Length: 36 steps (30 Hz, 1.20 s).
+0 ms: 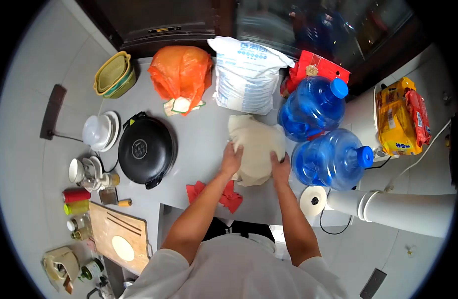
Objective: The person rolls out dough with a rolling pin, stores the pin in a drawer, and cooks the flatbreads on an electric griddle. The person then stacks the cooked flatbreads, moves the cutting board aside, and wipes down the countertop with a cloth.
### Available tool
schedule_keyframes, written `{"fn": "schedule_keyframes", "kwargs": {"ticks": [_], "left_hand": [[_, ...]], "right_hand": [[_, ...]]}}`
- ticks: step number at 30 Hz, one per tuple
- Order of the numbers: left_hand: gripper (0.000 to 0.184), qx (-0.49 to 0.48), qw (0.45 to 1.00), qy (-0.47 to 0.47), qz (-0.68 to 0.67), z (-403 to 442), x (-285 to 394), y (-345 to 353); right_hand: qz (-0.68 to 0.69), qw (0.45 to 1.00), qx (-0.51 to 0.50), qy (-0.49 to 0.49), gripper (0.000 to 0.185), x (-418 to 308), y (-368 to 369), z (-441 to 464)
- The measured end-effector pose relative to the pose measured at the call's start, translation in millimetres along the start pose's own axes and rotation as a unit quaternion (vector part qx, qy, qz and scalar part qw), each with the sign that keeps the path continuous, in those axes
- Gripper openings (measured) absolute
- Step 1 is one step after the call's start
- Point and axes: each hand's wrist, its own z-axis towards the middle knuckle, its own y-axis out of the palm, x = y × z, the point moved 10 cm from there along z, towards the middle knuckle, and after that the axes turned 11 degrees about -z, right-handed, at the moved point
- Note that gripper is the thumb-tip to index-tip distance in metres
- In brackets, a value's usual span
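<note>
A beige cloth (259, 149) lies draped over something rounded on the grey counter; what is under it is hidden. My left hand (232, 159) grips the cloth's left side, thumb on top and fingers curled at the edge. On the right side my right hand (281, 167) holds the cloth the same way. A crumpled red cloth (231, 199) lies on the counter just below my left hand, partly behind my left forearm. Two large blue water bottles (328, 158) stand close to the right of my right hand.
A black electric pan (145, 149) sits to the left. Beyond it, a wooden board (132, 222) carries a flat round of dough (123, 248) and chopsticks. At the back are an orange bag (181, 72) and a white sack (246, 74). A paper roll (313, 200) stands right.
</note>
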Motion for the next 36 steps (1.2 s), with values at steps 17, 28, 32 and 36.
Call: {"fn": "schedule_keyframes", "kwargs": {"ticks": [17, 28, 32, 36], "left_hand": [[0.033, 0.289, 0.953, -0.013, -0.086, -210.0, -102.6, -316.9], [0.046, 0.274, 0.926, -0.096, -0.241, -167.1, -76.5, -364.7], [0.046, 0.316, 0.904, -0.095, -0.272, -156.3, -78.3, -369.6], [0.046, 0.337, 0.875, -0.095, -0.335, -143.9, -82.7, -375.0]], "right_hand": [[-0.007, 0.944, -0.219, -0.248, 0.026, -93.6, 140.2, -296.0], [-0.024, 0.924, -0.366, -0.11, 0.038, -164.3, 277.5, -305.0], [0.022, 0.908, -0.418, 0.018, 0.042, -160.3, 309.6, -303.9], [0.025, 0.897, -0.44, 0.031, 0.043, -162.8, 327.0, -299.3]]}}
